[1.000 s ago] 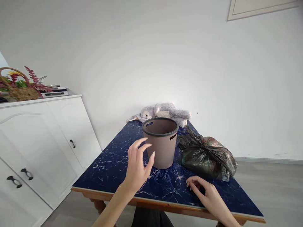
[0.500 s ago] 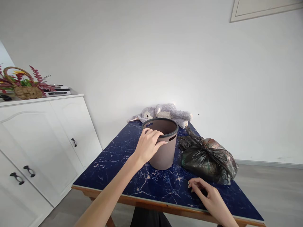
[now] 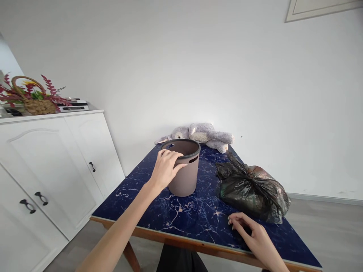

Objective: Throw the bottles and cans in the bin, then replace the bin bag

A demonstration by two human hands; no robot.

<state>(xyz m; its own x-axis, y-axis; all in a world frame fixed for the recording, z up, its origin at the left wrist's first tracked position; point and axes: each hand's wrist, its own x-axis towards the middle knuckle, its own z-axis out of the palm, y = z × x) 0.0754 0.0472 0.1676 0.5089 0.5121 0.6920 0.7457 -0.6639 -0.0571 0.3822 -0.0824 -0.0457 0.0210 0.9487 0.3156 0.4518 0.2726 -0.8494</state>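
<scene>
My left hand [image 3: 166,168] grips the near rim of a brownish-grey trash bin [image 3: 185,177], fingers over the edge and thumb outside. The bin stands upright, with a black rim and slots for handles below it. My right hand [image 3: 251,230] rests at the table's near edge with its fingers curled loosely; nothing shows in them. Just beyond that hand lies a knotted black garbage bag [image 3: 255,194], full and slightly see-through.
A grey plush rabbit [image 3: 211,134] lies along the wall behind the bin. The table [image 3: 181,217] has a blue marbled top and a wooden edge. To the left is a white cabinet [image 3: 51,162] bearing a wicker basket [image 3: 39,106] of artificial flowers.
My left hand has shifted the bin leftward and slightly away across the table. My right hand and the garbage bag keep their places; the view has turned a little.
</scene>
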